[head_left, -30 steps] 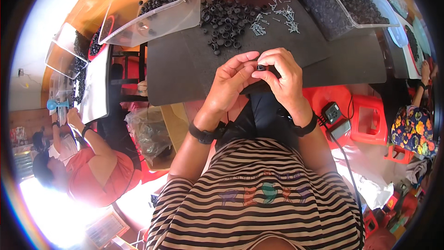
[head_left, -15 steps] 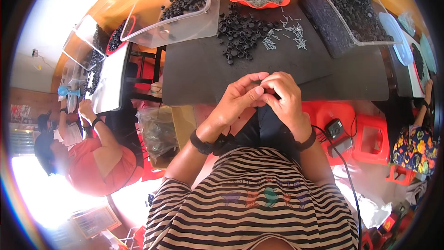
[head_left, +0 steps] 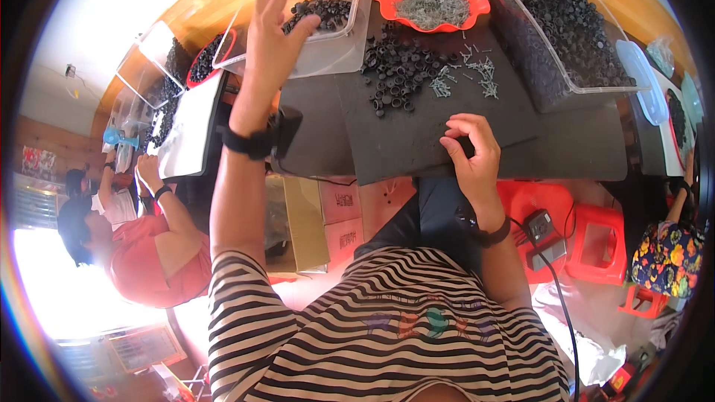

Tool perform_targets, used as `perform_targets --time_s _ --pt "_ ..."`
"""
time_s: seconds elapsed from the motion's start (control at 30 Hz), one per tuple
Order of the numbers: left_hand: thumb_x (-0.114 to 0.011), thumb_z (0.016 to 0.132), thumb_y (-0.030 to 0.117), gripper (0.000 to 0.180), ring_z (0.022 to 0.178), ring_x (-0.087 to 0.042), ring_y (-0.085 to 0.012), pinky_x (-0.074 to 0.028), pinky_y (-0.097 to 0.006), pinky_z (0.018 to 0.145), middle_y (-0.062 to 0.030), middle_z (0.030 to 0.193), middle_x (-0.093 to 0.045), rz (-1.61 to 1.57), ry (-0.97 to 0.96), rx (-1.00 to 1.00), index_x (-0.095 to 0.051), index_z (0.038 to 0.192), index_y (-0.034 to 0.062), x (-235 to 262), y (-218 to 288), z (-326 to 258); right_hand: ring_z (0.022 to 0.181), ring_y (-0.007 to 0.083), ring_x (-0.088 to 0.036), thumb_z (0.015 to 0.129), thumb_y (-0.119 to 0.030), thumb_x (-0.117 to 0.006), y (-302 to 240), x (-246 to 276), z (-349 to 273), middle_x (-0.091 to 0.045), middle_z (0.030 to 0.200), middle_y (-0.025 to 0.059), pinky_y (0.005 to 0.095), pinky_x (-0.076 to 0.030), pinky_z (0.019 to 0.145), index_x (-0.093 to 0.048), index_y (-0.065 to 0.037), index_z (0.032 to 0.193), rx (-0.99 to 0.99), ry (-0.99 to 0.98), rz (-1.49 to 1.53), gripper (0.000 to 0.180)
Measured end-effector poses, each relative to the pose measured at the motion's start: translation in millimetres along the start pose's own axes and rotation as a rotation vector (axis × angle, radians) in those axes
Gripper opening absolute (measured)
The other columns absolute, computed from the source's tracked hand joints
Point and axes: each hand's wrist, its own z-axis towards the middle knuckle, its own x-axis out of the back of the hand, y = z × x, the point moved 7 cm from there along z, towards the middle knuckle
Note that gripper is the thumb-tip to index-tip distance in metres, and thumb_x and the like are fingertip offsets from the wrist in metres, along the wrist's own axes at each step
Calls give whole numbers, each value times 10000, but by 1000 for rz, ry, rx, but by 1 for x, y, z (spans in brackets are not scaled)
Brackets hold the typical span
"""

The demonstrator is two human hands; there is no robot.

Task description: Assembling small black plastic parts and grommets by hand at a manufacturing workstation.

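My left hand (head_left: 275, 33) is raised at the left, its fingers spread and nothing visible in them. It shows over the near left side of a clear plastic bin (head_left: 335, 52) that holds small black round caps (head_left: 328, 11). Close to the front edge of the dark table, my right hand (head_left: 477, 160) has its fingers curled and thumb and forefinger brought together. Whatever may be between those fingertips is too small to make out. Beyond it lie a loose pile of black caps (head_left: 398, 71) and a scatter of silver screws (head_left: 485, 78) on the black mat (head_left: 447, 130).
A red scalloped bowl (head_left: 386, 0) full of screws stands at the back. To its right is a large clear bin (head_left: 551, 67) of black caps, with a blue lid (head_left: 640, 85) beside it. Co-workers sit at the left (head_left: 160, 253) and right (head_left: 666, 246). Red stools (head_left: 599, 231) stand below.
My hands, together over the table's front edge before, have parted. The left has swung up and left to the clear bin with fingers spread; the right stays near the edge, slightly right.
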Motion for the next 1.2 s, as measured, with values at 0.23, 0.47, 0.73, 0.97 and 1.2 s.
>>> perform_targets --time_s 0.23,0.47,0.73,0.97,1.2 --pt "-696 756 31 204 773 -625 -247 -508 -345 720 -78 867 -653 -220 -518 -64 -699 955 76 -103 32 -89 694 177 -627 767 38 -675 0 -3 -1 -623 930 96 286 -496 658 -619 -12 915 10 0 0 167" --pt "-675 749 27 166 851 -597 -269 -504 -379 721 -62 853 -592 -13 -628 -191 -694 902 87 -134 37 -101 743 187 -623 783 24 -668 0 -7 0 -634 903 100 278 -498 695 -620 5 885 -23 -24 -42 114" --pt "-651 772 30 133 855 -595 -254 -504 -368 723 -44 878 -593 20 -675 -223 -692 884 88 -132 42 -106 757 197 -619 780 29 -665 2 -4 1 -636 883 100 281 -495 699 -620 5 873 -31 -29 -35 106" --pt "-662 800 40 138 747 -645 -207 -511 -311 683 -75 827 -664 -454 -663 149 -695 933 53 -128 44 -88 757 151 -623 801 26 -676 16 3 -2 -624 920 91 264 -496 700 -630 20 940 -140 83 206 147" --pt "-663 838 65 119 718 -614 -79 -502 -246 643 -35 808 -667 -978 -971 674 -663 928 -13 -163 82 -131 815 117 -592 807 83 -661 22 11 -6 -599 954 74 233 -482 737 -630 29 995 -91 117 383 198"
